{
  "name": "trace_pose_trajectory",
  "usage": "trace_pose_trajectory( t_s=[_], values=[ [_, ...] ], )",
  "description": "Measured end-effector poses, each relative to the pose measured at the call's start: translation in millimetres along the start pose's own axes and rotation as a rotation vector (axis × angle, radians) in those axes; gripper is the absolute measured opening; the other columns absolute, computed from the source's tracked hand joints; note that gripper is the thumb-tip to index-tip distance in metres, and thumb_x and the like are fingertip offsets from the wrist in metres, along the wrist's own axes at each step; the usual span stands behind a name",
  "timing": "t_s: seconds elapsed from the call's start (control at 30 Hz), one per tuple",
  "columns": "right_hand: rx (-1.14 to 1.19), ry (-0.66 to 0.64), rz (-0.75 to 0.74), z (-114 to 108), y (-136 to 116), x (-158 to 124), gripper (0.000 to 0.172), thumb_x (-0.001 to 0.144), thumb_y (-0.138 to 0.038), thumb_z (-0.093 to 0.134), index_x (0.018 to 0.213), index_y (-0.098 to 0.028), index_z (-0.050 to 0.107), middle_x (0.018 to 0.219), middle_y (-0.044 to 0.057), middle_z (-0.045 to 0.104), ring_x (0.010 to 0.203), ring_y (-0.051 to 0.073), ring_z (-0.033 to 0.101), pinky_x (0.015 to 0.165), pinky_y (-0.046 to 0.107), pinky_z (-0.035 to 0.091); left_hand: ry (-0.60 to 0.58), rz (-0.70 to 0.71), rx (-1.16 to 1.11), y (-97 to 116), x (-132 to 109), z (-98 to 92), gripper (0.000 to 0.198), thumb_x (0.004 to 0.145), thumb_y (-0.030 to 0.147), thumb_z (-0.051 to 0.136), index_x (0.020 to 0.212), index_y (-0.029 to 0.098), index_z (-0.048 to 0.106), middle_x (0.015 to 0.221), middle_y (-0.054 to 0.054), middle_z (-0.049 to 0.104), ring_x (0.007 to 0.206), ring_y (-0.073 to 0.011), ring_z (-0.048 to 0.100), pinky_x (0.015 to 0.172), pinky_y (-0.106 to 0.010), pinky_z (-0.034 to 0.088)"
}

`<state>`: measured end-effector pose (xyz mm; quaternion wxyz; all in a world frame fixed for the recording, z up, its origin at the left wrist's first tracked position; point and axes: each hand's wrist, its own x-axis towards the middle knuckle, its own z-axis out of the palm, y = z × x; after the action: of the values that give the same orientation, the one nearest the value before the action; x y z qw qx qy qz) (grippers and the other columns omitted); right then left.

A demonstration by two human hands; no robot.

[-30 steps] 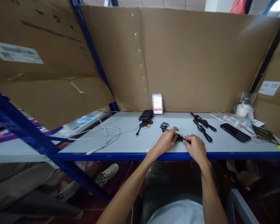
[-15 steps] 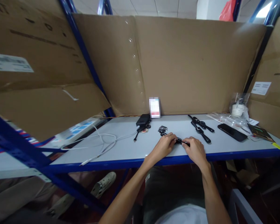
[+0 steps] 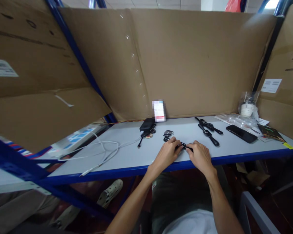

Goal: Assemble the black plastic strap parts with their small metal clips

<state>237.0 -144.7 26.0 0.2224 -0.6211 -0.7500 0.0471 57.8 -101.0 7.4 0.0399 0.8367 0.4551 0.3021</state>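
My left hand point(image 3: 166, 154) and my right hand point(image 3: 199, 156) meet near the front edge of the grey table point(image 3: 134, 152). Both are closed on a black watch with a strap point(image 3: 184, 146) that spans the gap between them. Their fingers pinch it from either side, and most of it is hidden under them. A small dark metal part point(image 3: 168, 132) lies just behind my left hand.
Two more black strapped watches point(image 3: 208, 128) lie to the right, then a black phone point(image 3: 241, 133) and plastic bags point(image 3: 247, 110). A black charger box point(image 3: 147, 124), a white label card point(image 3: 158, 110) and white cables point(image 3: 104, 150) sit at left. Cardboard walls surround the table. A person's shoe point(image 3: 111, 192) shows below.
My hands have drawn closer together on the watch, so less of the strap shows. The view has shifted slightly to the left.
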Motion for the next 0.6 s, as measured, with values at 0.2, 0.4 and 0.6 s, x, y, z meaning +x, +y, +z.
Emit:
trace_pose_trajectory(
  t_s=[0.2,0.4,0.6],
  values=[
    [0.001,-0.01,-0.117,11,-26,-4,0.027,0.103,-0.03,0.05,0.117,-0.026,0.072,0.108,0.007,0.066,0.094,0.019,0.066,0.077,0.027,0.044,0.045,-0.041,-0.091,-12,-20,-23.8,0.014,0.093,0.017,0.055,0.084,0.018,0.066,0.085,-0.004,0.061,0.075,-0.0168,0.059,0.071,-0.028,0.043],
    [0.024,-0.019,-0.111,14,-33,-3,0.028,0.103,-0.033,0.05,0.119,-0.028,0.072,0.11,0.006,0.065,0.098,0.019,0.064,0.079,0.027,0.046,0.122,-0.177,-0.23,-20,-32,-29.2,0.02,0.09,0.02,0.06,0.108,0.018,0.067,0.079,-0.001,0.064,0.069,-0.0151,0.058,0.068,-0.027,0.044],
    [0.042,0.004,-0.111,16,-31,-3,0.028,0.102,-0.032,0.051,0.12,-0.029,0.073,0.11,0.005,0.065,0.1,0.019,0.063,0.08,0.028,0.046,0.141,-0.15,-0.214,-21,-31,-27.1,0.024,0.09,0.012,0.053,0.089,0.02,0.076,0.086,-0.005,0.067,0.079,-0.0177,0.062,0.074,-0.029,0.046]
  ],
)
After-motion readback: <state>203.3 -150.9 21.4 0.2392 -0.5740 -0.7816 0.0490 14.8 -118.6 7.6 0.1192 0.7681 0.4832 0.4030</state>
